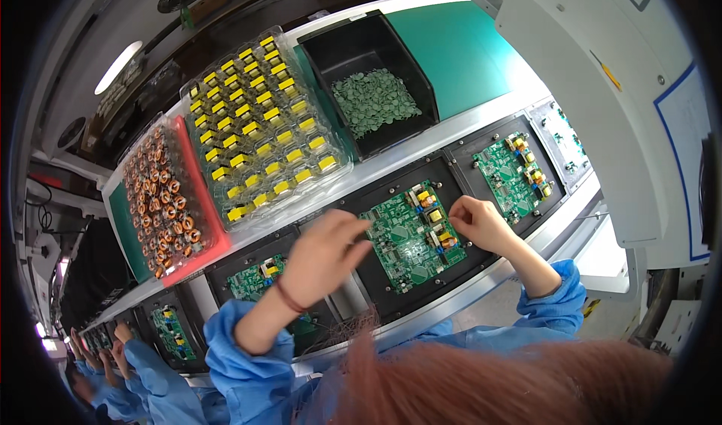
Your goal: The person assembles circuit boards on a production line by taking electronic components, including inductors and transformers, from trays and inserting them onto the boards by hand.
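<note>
A green circuit board (pixel 406 237) lies in a black carrier (pixel 368 274) in front of me, with yellow, blue and dark components along its right side. At the board's left edge is my left hand (pixel 323 256), slightly blurred, fingers bent and the thumb apart from them; nothing shows in it. My right hand (pixel 481 223) is beside the board's right edge, close to the components. Its thumb and fingertips are pinched together, and whatever they may hold is hidden.
More boards in carriers sit along the line, one board (pixel 511 177) to the right and another (pixel 259 274) partly behind my left arm. Beyond stand a black bin (pixel 410 75) of green discs, a clear tray (pixel 301 188) of yellow-topped parts and a red tray (pixel 203 237) of copper coils. Co-workers' hands (pixel 120 342) are far left.
</note>
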The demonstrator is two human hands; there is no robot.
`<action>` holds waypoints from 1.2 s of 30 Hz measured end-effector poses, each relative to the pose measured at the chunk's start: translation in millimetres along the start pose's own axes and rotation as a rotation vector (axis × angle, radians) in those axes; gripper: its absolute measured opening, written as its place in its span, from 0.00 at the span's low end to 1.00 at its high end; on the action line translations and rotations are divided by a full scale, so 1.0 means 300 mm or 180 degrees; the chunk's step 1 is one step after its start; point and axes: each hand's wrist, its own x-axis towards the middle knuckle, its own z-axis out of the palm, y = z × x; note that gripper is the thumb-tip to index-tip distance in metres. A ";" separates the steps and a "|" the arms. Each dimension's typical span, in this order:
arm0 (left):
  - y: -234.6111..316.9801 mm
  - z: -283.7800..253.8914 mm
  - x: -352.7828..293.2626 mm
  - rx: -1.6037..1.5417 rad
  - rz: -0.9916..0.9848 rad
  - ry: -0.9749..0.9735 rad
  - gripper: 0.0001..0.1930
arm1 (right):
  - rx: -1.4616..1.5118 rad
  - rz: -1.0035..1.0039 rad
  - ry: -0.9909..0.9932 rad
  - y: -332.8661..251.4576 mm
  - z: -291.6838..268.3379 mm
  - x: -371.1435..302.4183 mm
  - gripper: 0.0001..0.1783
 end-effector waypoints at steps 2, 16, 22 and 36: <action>-0.038 -0.089 -0.035 -0.0017 -0.0302 0.0279 0.14 | -0.0194 0.0105 -0.0060 0.015 0.006 -0.014 0.06; -0.349 -0.407 -0.226 0.1002 -0.0832 0.1815 0.10 | -0.0463 0.0222 0.0026 0.017 0.026 0.007 0.04; -0.493 -0.446 -0.308 0.2479 -0.0853 0.2364 0.14 | -0.0706 0.0052 -0.0234 0.008 -0.003 0.012 0.07; -0.587 -0.398 -0.311 0.2534 -0.1155 0.2252 0.21 | -0.1227 -0.2114 0.0227 -0.541 0.227 0.413 0.06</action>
